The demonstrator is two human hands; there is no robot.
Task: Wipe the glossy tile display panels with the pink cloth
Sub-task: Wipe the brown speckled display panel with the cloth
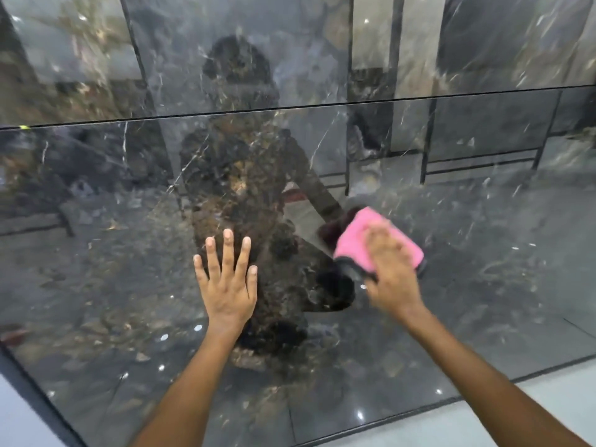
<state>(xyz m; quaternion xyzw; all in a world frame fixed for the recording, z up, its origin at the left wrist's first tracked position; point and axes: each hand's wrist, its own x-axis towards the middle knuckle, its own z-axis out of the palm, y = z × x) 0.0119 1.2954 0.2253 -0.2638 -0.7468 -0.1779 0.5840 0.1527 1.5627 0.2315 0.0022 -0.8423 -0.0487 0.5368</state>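
Observation:
A glossy dark marble-patterned tile panel (113, 285) fills most of the view, with a second panel (225, 53) above it past a thin horizontal seam. My left hand (227, 282) lies flat on the lower panel, fingers straight and spread. To its right, my right hand (392, 269) presses the folded pink cloth (354, 235) against the same panel; the hand is motion-blurred. The cloth has a dark edge under my palm. Its reflection shows just to the left on the tile.
The panels mirror a person and a showroom floor with black metal racks. A pale floor strip (516, 414) runs along the panel's lower right edge, and another pale surface (19, 421) sits at the lower left corner.

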